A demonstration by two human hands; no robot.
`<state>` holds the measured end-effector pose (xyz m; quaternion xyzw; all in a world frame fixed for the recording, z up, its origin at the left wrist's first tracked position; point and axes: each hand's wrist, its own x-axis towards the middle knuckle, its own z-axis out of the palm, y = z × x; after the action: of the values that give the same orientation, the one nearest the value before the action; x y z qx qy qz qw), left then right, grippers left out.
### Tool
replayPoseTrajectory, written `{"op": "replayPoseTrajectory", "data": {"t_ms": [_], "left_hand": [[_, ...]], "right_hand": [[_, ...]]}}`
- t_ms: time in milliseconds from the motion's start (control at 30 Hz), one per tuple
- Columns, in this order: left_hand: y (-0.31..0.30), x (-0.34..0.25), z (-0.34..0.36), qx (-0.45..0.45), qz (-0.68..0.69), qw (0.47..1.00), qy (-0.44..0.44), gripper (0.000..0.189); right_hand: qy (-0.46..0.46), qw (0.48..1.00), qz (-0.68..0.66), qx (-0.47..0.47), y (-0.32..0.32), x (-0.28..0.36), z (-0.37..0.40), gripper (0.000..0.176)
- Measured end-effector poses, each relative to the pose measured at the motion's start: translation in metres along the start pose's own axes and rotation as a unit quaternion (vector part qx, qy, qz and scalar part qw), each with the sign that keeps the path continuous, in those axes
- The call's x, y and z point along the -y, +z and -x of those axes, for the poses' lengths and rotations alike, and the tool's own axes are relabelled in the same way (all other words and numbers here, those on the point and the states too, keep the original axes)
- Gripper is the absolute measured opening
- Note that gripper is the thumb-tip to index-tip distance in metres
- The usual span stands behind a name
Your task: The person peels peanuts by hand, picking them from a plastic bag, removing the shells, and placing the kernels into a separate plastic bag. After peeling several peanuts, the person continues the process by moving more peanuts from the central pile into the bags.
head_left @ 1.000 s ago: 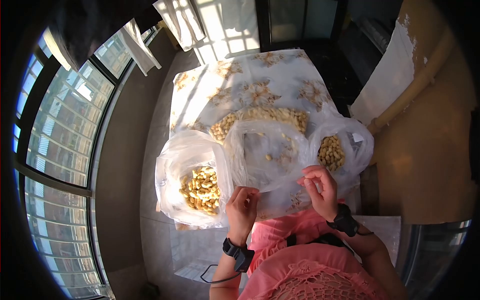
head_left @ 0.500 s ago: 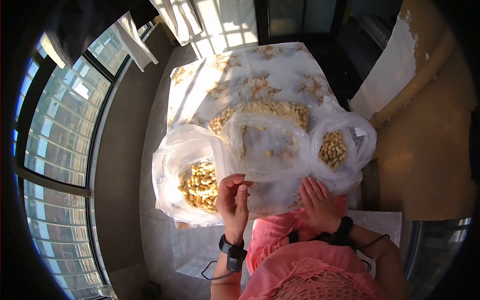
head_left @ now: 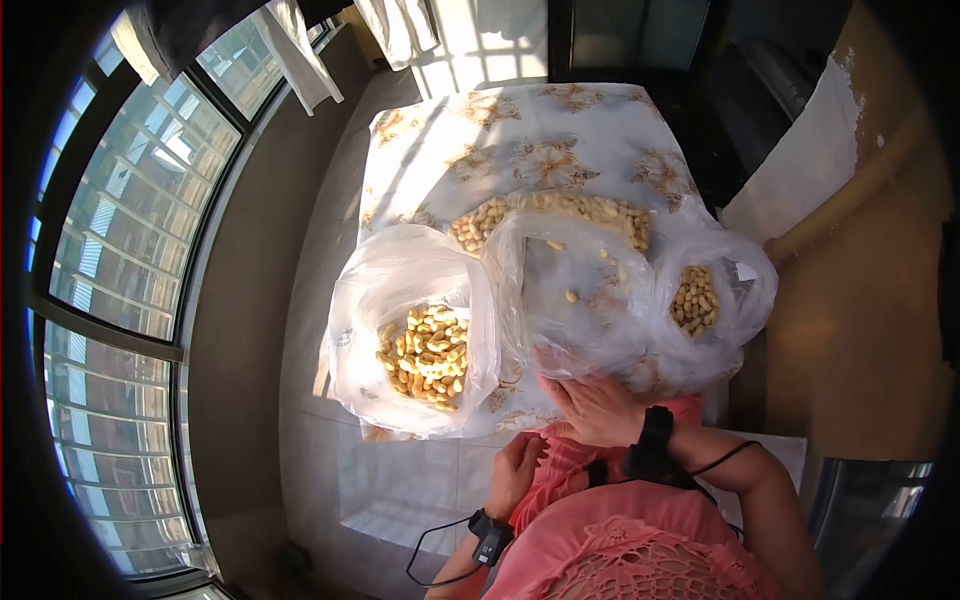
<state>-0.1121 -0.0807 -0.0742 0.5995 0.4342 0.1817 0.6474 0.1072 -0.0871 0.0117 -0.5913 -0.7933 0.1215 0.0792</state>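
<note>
My right hand (head_left: 602,410) reaches leftward along the table's front edge, fingers stretched out. Its fingertips are at the near edge of the middle clear plastic bag (head_left: 590,345), which has a few loose peanuts (head_left: 571,296) inside. Lower down, beside the pink garment (head_left: 552,470), my left hand (head_left: 515,468) has its fingers curled in; whether anything is in them is hidden. The left plastic bag (head_left: 350,330) stands wide open with a heap of sunlit peanuts (head_left: 428,355). A smaller pile of peanuts (head_left: 694,302) lies in the right plastic bag (head_left: 752,290).
Behind the middle bag, more peanuts (head_left: 590,208) lie in a row under clear plastic. A flowered cloth (head_left: 540,120) covers the table. Windows (head_left: 130,220) run along the left, and a brown panel (head_left: 850,300) with torn white paper stands on the right.
My left hand has dropped from beside the left bag to the pink garment, its fingers curling closer. My right hand has moved left to the middle bag's near edge. The view has shifted slightly.
</note>
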Motion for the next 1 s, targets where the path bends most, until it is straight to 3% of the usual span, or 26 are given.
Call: {"op": "replayPoseTrajectory", "data": {"t_ms": [67, 133, 200, 267, 333, 400, 467, 533, 567, 600, 733, 800, 867, 933, 1000], "left_hand": [[-0.001, 0.017, -0.012, -0.029, 0.055, 0.998, -0.027, 0.027], [-0.004, 0.028, -0.027, -0.064, 0.222, 0.970, -0.071, 0.029], [-0.002, 0.029, -0.037, -0.085, 0.282, 0.954, -0.058, 0.030], [-0.003, 0.027, -0.041, -0.126, 0.175, 0.976, 0.027, 0.038], [-0.011, 0.029, -0.042, -0.123, 0.138, 0.982, 0.034, 0.041], [-0.019, 0.026, -0.040, -0.049, -0.047, 0.996, 0.049, 0.046], [-0.020, 0.017, -0.036, -0.029, -0.118, 0.990, 0.073, 0.045], [-0.013, 0.003, -0.036, -0.003, -0.187, 0.977, 0.100, 0.044], [-0.003, -0.002, -0.039, -0.027, 0.155, 0.988, -0.012, 0.045], [0.005, -0.008, -0.040, -0.047, 0.476, 0.870, -0.123, 0.046], [0.012, -0.031, -0.033, -0.033, 0.514, 0.844, -0.150, 0.047], [0.014, -0.029, -0.028, -0.030, 0.547, 0.827, -0.127, 0.045], [0.016, -0.013, -0.027, -0.010, 0.530, 0.843, -0.086, 0.044], [0.015, -0.018, -0.025, -0.004, 0.502, 0.858, -0.107, 0.048], [0.016, -0.021, -0.028, -0.018, 0.528, 0.838, -0.137, 0.049]], "right_hand": [[-0.027, 0.999, -0.021, -0.009, -0.007, 0.004, -0.010, 0.086], [-0.052, 0.998, -0.042, -0.019, -0.005, 0.006, -0.016, 0.087], [-0.150, 0.985, -0.040, -0.070, 0.003, 0.008, -0.019, 0.088], [-0.156, 0.985, -0.060, -0.043, 0.001, 0.008, -0.016, 0.087], [-0.195, 0.967, -0.161, 0.017, -0.002, 0.002, -0.014, 0.084], [-0.170, 0.961, -0.217, -0.027, -0.011, 0.001, -0.003, 0.080], [-0.037, 0.959, -0.270, -0.071, -0.015, 0.000, 0.006, 0.076], [-0.017, 0.952, -0.291, -0.097, -0.010, -0.003, 0.006, 0.069], [0.003, 0.944, -0.317, -0.093, -0.010, -0.003, 0.003, 0.066], [0.023, 0.935, -0.343, -0.088, -0.009, -0.002, 0.001, 0.063], [-0.006, 0.903, -0.417, -0.105, 0.000, 0.018, -0.013, 0.059], [-0.039, 0.882, -0.463, -0.084, 0.007, 0.033, -0.014, 0.058], [-0.064, 0.875, -0.474, -0.075, 0.010, 0.040, -0.012, 0.056], [-0.084, 0.878, -0.464, -0.084, 0.009, 0.040, -0.010, 0.054], [-0.062, 0.879, -0.462, -0.103, 0.002, 0.029, -0.011, 0.051]]}}
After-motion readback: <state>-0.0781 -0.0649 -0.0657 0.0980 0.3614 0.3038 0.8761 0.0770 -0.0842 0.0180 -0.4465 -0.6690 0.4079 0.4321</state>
